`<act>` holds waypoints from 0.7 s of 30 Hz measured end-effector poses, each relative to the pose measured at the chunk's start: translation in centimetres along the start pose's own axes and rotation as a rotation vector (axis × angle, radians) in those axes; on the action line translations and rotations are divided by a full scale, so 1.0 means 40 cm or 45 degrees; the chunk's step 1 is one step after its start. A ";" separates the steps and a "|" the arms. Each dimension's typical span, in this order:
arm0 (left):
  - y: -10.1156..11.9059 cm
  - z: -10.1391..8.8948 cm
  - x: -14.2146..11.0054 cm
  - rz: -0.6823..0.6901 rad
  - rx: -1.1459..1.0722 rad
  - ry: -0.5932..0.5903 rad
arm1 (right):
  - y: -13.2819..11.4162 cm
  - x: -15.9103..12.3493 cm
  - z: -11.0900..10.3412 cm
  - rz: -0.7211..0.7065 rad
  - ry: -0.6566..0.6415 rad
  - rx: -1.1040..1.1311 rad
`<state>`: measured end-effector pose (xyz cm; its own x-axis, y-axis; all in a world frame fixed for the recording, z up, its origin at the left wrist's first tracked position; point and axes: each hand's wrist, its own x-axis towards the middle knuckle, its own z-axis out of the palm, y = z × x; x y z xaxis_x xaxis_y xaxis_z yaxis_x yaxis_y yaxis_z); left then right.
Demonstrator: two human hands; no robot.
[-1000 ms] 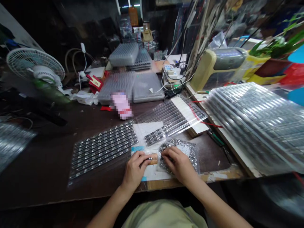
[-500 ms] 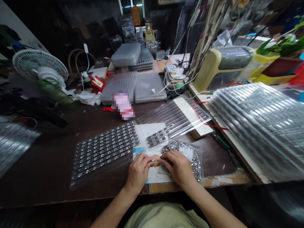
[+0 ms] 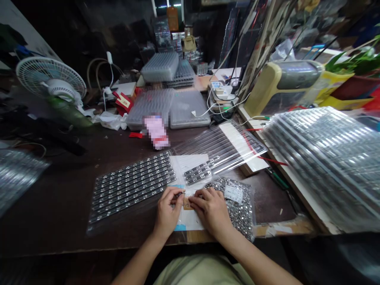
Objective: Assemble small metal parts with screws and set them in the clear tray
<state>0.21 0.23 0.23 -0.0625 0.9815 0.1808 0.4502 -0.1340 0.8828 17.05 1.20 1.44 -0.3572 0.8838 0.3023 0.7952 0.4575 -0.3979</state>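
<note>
My left hand [image 3: 168, 208] and right hand [image 3: 210, 209] pinch narrowly from either side on a small tan piece [image 3: 187, 204] at lower centre, the bag of metal parts [image 3: 241, 211] just right of my right hand.

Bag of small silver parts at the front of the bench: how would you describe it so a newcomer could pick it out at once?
On the dark workbench, go to the front edge by the person's right hand. The clear plastic bag there holds loose silver parts. Unlike the neat rows in the flat sheet to the left, they lie jumbled, under a white label.
</note>
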 end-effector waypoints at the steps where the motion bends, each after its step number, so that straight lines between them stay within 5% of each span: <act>1: 0.000 0.000 -0.001 -0.003 0.002 -0.003 | 0.006 -0.002 -0.008 0.001 0.011 -0.054; 11: 0.025 0.006 0.021 0.015 0.040 -0.052 | 0.051 -0.025 -0.033 -0.037 -0.029 -0.395; 21: 0.043 0.052 -0.007 0.331 0.361 -0.204 | 0.068 -0.050 -0.020 -0.039 0.157 -0.036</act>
<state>2.85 0.01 0.80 0.2151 0.9319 0.2921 0.6617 -0.3591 0.6582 20.32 0.61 0.45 -0.3198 0.8501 0.4184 0.7990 0.4794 -0.3631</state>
